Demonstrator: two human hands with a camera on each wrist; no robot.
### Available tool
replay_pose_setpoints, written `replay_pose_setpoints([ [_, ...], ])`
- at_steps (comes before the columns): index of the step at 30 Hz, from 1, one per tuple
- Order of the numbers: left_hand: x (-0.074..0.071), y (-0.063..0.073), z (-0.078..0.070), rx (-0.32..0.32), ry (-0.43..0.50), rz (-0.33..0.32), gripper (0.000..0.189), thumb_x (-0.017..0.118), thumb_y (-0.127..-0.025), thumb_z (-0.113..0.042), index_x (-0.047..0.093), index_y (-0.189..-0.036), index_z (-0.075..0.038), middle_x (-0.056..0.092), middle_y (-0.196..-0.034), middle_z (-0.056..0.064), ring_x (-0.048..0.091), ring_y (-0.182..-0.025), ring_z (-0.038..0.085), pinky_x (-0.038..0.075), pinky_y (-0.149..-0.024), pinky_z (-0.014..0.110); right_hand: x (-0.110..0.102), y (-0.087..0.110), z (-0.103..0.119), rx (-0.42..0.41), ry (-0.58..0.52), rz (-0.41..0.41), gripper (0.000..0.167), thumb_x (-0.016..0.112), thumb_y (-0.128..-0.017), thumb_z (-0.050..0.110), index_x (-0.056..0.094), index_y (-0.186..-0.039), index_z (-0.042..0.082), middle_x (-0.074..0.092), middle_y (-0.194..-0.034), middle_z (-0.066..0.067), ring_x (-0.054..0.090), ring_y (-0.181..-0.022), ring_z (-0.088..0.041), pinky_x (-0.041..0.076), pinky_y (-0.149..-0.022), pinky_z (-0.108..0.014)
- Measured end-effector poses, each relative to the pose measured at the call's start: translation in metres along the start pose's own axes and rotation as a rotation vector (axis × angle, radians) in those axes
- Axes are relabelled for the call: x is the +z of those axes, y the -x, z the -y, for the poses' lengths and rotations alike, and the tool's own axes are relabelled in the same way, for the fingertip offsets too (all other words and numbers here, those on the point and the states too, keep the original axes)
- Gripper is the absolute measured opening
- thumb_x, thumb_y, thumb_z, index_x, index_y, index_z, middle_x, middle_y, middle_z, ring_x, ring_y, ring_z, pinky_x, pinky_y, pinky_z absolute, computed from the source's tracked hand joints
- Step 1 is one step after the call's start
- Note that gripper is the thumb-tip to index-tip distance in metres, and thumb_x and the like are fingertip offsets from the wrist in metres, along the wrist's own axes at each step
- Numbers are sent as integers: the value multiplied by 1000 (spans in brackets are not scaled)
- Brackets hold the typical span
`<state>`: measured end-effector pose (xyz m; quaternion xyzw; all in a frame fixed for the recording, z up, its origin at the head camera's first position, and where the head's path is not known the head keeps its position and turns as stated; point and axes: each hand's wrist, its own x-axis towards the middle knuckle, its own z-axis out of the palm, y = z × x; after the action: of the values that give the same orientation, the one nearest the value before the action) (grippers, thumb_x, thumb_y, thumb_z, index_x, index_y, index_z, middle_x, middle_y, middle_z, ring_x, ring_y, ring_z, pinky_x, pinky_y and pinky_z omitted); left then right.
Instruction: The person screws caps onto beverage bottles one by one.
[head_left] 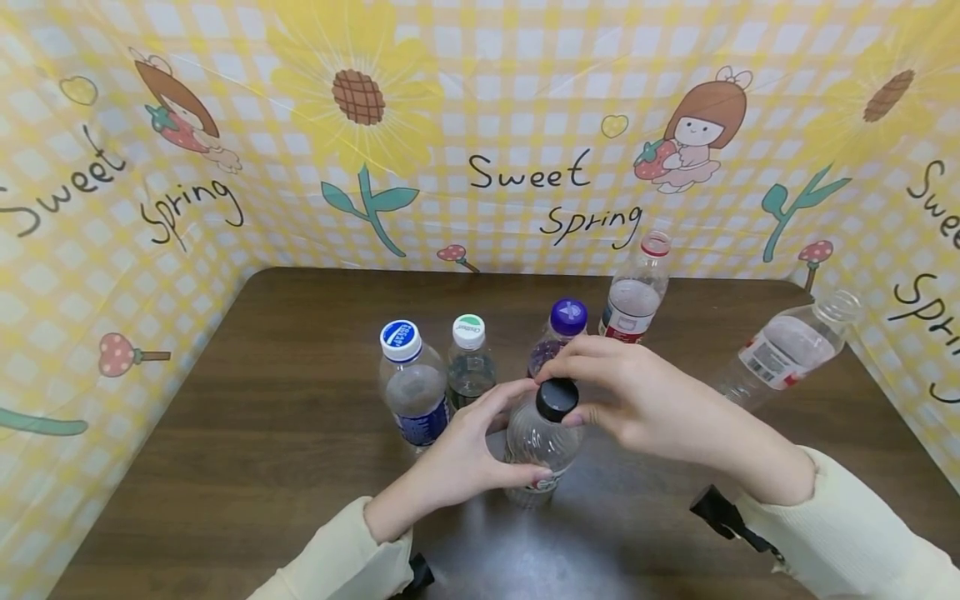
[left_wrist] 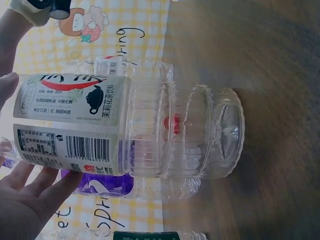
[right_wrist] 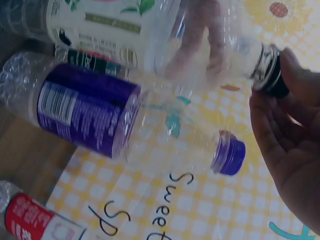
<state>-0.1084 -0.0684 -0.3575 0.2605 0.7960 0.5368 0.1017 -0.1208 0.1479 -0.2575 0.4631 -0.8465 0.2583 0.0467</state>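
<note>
A clear ribbed plastic bottle (head_left: pixel 542 442) with a black cap (head_left: pixel 557 400) stands upright near the middle of the table. My left hand (head_left: pixel 468 458) grips its body from the left, thumb in front. From the right, my right hand (head_left: pixel 645 400) pinches the cap between thumb and fingers. The left wrist view shows the bottle's pale label (left_wrist: pixel 70 97) with a teapot and barcode, and the left hand (left_wrist: pixel 30 205) around it. In the right wrist view, the right hand (right_wrist: pixel 295 145) holds the black cap (right_wrist: pixel 275 75), which sits at the bottle's neck.
Behind the hands stand a blue-capped bottle (head_left: pixel 412 387), a white-and-green-capped bottle (head_left: pixel 471 367) and a purple-capped bottle (right_wrist: pixel 90 110). An uncapped bottle (head_left: pixel 633 292) is at the back right; another uncapped bottle (head_left: pixel 795 346) stands farther right. Checked cloth (head_left: pixel 510 100) walls the brown table (head_left: pixel 247 450).
</note>
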Motion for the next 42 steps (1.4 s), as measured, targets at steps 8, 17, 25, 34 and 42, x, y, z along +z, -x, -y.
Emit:
replay_pose_setpoints([
  [8, 6, 1, -4, 3, -12, -60, 78, 83, -73, -18, 43, -139, -15, 49, -142, 3, 47, -131, 20, 49, -102, 41, 5, 1, 6, 48, 69, -44, 30, 75, -77, 4, 67, -106, 7, 65, -103, 1, 60, -96, -8, 55, -79, -29],
  [17, 10, 2, -7, -5, -39, -87, 79, 83, -72, -20, 43, -140, -17, 49, -141, 3, 47, -132, 18, 50, -101, 38, 6, 5, 3, 36, 34, -94, 32, 76, -76, 4, 67, -107, 7, 66, -104, 0, 62, -94, -9, 56, -78, -29],
  [25, 5, 2, -6, -17, -27, -49, 79, 83, -74, -21, 41, -141, -21, 49, -140, 2, 48, -130, 20, 50, -101, 41, 6, 7, -2, 87, -52, -79, 34, 77, -77, 7, 68, -109, 10, 68, -104, 3, 63, -95, -7, 56, -79, -27],
  [34, 2, 4, -4, -17, -38, -43, 79, 82, -75, -23, 41, -142, -24, 48, -137, 2, 49, -128, 20, 50, -101, 40, 7, 6, -1, 134, -36, -79, 33, 80, -75, 11, 69, -106, 12, 68, -101, 4, 64, -93, -6, 56, -78, -27],
  [42, -2, 7, -6, -9, -55, -49, 80, 81, -75, -22, 40, -143, -26, 50, -136, 2, 49, -128, 20, 51, -100, 41, 7, 5, 2, 142, -67, -91, 32, 78, -78, 12, 68, -109, 12, 68, -103, 3, 63, -91, -7, 56, -78, -28],
])
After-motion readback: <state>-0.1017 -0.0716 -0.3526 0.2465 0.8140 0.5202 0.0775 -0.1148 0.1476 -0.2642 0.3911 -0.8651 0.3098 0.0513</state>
